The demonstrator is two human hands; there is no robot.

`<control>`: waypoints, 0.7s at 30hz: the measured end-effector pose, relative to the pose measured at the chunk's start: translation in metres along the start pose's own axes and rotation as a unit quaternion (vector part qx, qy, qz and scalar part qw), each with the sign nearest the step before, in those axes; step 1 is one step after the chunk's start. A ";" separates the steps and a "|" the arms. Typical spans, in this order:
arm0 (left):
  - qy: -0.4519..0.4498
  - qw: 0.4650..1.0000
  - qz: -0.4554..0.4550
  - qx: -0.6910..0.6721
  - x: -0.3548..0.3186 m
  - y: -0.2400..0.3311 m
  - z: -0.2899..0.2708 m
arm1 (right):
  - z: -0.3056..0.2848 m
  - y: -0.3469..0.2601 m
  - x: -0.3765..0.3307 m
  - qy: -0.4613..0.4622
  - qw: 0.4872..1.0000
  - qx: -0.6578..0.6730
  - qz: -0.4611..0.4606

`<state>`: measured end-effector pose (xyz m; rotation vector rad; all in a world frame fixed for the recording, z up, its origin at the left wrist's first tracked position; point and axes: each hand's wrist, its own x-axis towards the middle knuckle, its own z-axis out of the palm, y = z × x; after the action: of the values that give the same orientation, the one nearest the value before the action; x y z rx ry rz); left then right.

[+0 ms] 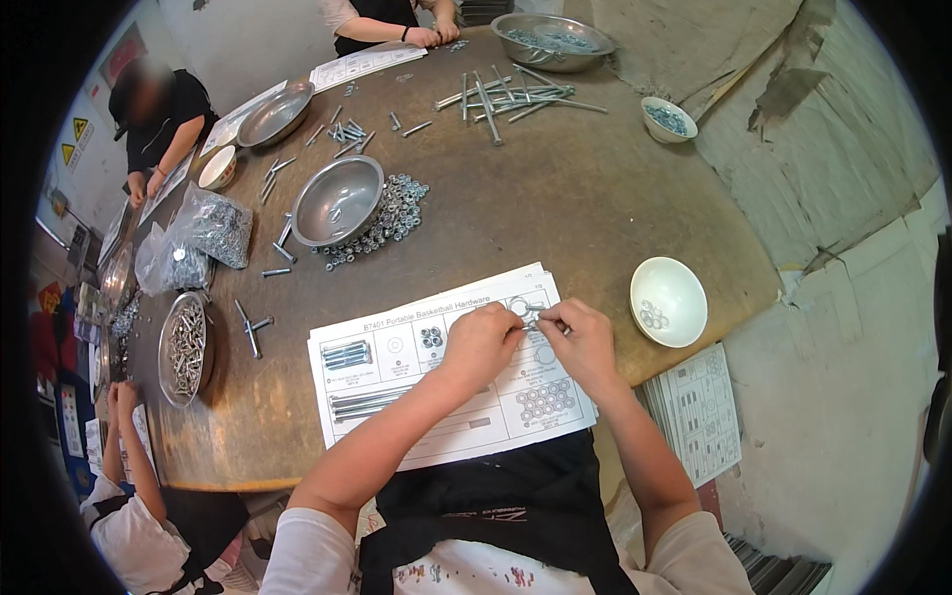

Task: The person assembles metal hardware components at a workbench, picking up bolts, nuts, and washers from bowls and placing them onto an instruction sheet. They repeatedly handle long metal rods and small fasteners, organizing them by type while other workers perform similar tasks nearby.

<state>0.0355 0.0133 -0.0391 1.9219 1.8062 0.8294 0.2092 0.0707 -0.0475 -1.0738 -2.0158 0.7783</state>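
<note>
My left hand [483,344] and my right hand [580,340] meet over the top right part of a printed sheet [402,453] on a stack of paper. Both have their fingers closed. A small silvery metal piece [534,314] shows at the fingertips, between my right thumb and forefinger; its exact kind is too small to tell. What my left fingers hold, if anything, is hidden. Rows of short bolts [347,355] and long bolts [369,403] show in boxes on the sheet, with nuts [431,338] and washer rings [544,401] in others. My left forearm covers part of it.
A white bowl [682,283] with a few washers stands right of my hands. Ahead sit a steel bowl [322,208] beside loose nuts [397,210], a pile of long bolts [516,96], and a steel basin [551,61]. Bagged hardware [220,228] lies left. Other people work around the table.
</note>
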 end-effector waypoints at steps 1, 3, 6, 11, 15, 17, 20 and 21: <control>0.002 1.000 0.002 0.004 0.000 -0.001 0.001 | -0.001 0.000 0.000 -0.003 1.000 -0.001 -0.012; 0.010 1.000 -0.006 0.006 0.001 -0.003 0.001 | 0.001 0.003 0.000 0.007 1.000 0.004 -0.019; 0.021 1.000 -0.006 0.016 0.001 -0.003 0.002 | 0.001 0.004 0.001 0.004 0.999 -0.013 -0.030; 0.032 0.998 0.010 0.049 0.002 -0.003 0.003 | -0.005 0.019 0.002 0.009 0.955 -0.167 -0.245; 0.030 0.999 0.014 0.033 -0.001 -0.006 0.006 | -0.014 0.031 -0.002 -0.027 0.927 -0.237 -0.289; 0.031 0.999 0.011 0.030 0.001 -0.005 0.006 | -0.018 0.025 -0.001 -0.032 0.924 -0.253 -0.284; 0.036 0.999 0.006 0.030 0.006 -0.004 0.009 | -0.019 0.020 0.002 -0.025 0.927 -0.266 -0.263; 0.040 0.999 0.004 0.031 0.006 -0.004 0.009 | -0.016 0.022 0.003 -0.023 0.928 -0.270 -0.257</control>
<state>0.0388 0.0209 -0.0475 1.9623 1.8927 0.8727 0.2304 0.0860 -0.0545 -0.7362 -2.4707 -0.0341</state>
